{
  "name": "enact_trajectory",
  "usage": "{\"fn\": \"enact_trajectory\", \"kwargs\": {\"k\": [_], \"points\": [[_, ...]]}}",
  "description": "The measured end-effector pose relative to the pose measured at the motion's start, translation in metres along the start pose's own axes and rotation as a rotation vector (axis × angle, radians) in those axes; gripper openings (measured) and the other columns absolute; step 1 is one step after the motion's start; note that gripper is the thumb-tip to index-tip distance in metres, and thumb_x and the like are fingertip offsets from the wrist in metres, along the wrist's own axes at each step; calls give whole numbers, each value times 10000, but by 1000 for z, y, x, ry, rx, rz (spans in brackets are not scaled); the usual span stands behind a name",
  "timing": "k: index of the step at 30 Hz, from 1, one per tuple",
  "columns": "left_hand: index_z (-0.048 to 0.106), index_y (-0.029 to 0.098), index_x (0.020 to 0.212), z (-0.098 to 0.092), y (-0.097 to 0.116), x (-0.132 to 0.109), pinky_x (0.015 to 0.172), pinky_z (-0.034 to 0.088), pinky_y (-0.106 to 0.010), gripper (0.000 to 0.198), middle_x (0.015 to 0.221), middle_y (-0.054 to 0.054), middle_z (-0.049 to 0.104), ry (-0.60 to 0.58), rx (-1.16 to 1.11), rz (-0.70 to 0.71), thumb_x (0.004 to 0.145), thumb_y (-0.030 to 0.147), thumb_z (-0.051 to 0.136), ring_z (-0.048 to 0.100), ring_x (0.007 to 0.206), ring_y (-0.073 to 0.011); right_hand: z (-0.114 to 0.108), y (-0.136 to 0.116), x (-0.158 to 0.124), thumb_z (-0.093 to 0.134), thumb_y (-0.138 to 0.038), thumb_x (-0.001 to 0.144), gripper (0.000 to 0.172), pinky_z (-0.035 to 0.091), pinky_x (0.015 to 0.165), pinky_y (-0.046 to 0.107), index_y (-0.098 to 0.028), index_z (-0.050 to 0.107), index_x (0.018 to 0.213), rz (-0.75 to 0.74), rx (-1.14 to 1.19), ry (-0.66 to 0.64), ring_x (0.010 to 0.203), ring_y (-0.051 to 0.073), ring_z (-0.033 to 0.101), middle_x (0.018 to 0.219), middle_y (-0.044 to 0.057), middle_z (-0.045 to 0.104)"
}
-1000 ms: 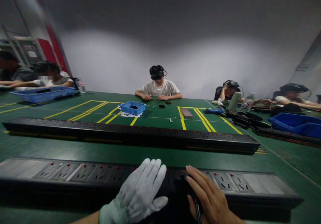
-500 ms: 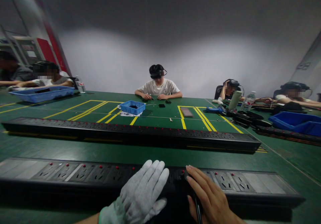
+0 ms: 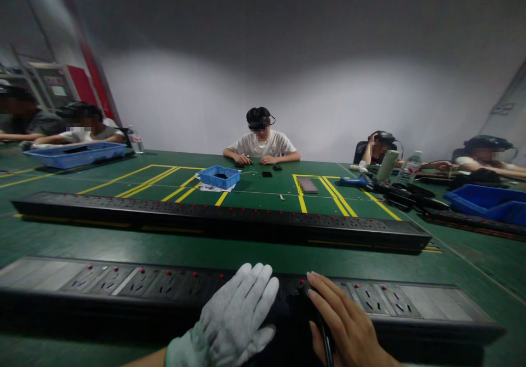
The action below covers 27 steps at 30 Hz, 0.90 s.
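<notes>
My left hand point(image 3: 236, 315) wears a pale grey work glove with a green cuff. It lies open over the near black power strip point(image 3: 435, 301), fingers stretched out side by side. The strip has rows of sockets with red buttons. To its right, my bare right hand point(image 3: 345, 317) rests over the same strip, fingers extended and slightly bent. A thin black cord point(image 3: 327, 342) runs between its thumb and palm; no firm grip on it is visible. Both hands hide the sockets beneath them, and the dark area between them is hard to make out.
A second long black power strip point(image 3: 230, 222) lies parallel beyond the first on the green table point(image 3: 164, 246). Farther off are a small blue bin point(image 3: 219, 178), a long blue tray point(image 3: 78, 156) and blue bins point(image 3: 489, 202). Several people sit around the table.
The whole view has shifted slightly, moving things a little to the right in the picture. Both hands keep the same pose on the strip.
</notes>
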<state>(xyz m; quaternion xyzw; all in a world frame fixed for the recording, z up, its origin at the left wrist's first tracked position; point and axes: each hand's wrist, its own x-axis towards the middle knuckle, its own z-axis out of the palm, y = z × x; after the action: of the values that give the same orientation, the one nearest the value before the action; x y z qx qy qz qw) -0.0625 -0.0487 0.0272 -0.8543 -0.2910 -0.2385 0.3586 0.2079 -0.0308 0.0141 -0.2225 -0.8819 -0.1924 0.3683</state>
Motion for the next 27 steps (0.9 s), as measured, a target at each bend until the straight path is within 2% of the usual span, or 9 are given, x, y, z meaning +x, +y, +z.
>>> {"fn": "enact_trajectory", "kwargs": {"k": [7, 17, 27], "points": [[588, 52, 1296, -3, 0, 3, 1063, 406, -455, 446, 1290, -180, 624, 19, 10, -6, 989, 325, 416, 583, 1212, -303, -1, -1, 0, 462, -29, 846, 476, 520, 1016, 397, -47, 496, 1320, -3, -14, 9, 1381, 287, 432, 1381, 206, 539], [567, 42, 1326, 2, 0, -2, 1094, 377, -481, 476, 1318, -193, 598, -1, -10, -1, 977, 341, 445, 561, 1236, -323, -3, -3, 5, 465, -39, 853, 447, 526, 1011, 391, -45, 508, 1298, -4, -38, 5, 1376, 287, 444, 1341, 211, 577], [589, 55, 1303, 0, 0, 1, 1104, 360, -460, 449, 1302, -177, 612, 18, -16, -16, 978, 323, 433, 563, 1233, -303, 0, -3, 4, 455, -30, 844, 449, 528, 1004, 385, -42, 512, 1289, -4, -45, 23, 1377, 280, 440, 1332, 213, 578]]}}
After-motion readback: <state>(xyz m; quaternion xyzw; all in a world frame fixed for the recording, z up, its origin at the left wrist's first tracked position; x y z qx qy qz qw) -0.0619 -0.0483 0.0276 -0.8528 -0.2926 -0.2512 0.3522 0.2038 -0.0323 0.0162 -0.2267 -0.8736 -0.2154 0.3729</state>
